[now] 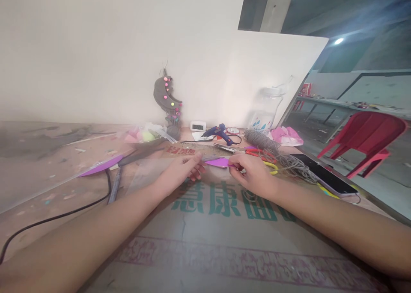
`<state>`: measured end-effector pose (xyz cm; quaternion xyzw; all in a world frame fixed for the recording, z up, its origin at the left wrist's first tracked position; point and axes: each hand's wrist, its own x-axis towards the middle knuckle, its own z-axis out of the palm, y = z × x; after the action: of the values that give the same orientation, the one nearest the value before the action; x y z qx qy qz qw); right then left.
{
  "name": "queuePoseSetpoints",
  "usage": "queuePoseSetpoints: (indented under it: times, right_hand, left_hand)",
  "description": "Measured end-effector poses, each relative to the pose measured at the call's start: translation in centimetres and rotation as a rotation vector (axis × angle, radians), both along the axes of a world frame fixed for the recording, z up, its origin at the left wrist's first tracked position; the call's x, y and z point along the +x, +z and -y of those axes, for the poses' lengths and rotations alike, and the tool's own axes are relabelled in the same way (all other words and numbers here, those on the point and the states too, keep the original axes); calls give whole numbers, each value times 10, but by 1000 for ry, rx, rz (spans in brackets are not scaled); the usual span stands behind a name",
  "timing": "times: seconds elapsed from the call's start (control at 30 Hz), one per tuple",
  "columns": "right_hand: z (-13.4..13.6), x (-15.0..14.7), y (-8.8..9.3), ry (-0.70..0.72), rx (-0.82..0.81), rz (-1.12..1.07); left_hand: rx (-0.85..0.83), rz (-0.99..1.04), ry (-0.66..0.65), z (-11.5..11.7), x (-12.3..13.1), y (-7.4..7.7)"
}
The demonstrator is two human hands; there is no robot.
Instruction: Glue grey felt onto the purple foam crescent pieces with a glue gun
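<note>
Stretches left forearm and right forearm forward in the head view, from about eight and four o'clock, over a printed sheet with large green characters and a pinkish patterned band toward six. Keeps a purple piece at the dial's centre, between both hands. Pinches its right end with the right hand, thumb and forefinger pressed together there. Curls the fingers of the left hand loosely by its left end; cannot tell about contact or grip on that side.

Toward nine, a second purple strip, with a black cable and a slim grey tool close to the left forearm. Between nine and ten, a clear bag of pink and yellow contents, rather blurred. Near ten, a grey crescent ornament dotted with bright balls, upright before a pale panel. At eleven, a white digital clock, numerals unreadable. Around twelve, a blue glue gun. Between one and two, a clear jar. At two, tangled grey yarn. Around three, red handles, a yellow loop handle partly behind the right hand, a dark-screened phone and, farther off, a red chair.
</note>
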<state>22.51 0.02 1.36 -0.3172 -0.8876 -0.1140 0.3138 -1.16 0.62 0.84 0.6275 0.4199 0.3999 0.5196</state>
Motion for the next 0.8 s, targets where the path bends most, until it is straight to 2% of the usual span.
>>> queuePoseSetpoints:
  times: [0.07,0.17,0.27,0.37,0.43,0.5,0.63,0.7,0.8]
  right_hand:
    - [0,-1,-1,23,53,50]
    - [4,-4,2,101,101,136]
    - [7,-7,12,49,8,127]
    - [5,-5,26,-70,-171,46]
    - [0,0,32,-92,-332,40]
    - [-6,6,37,-78,-556,32]
    - [-14,17,51,45,-1037,-83]
    - [-14,22,62,66,-1145,-151]
    - [-13,33,81,4,-1171,-164]
  left_hand:
    - [41,-47,-14,3,0,4]
    - [54,-46,38,4,0,6]
    - [20,17,77,3,0,4]
    - [-4,79,101,1,0,1]
    - [-4,100,125,0,-1,-1]
    - [-7,126,146,-2,-2,-3]
    - [-10,184,182,-4,-4,-6]
    - [-6,213,204,-5,-6,-7]
    - [-6,241,236,-6,-7,-9]
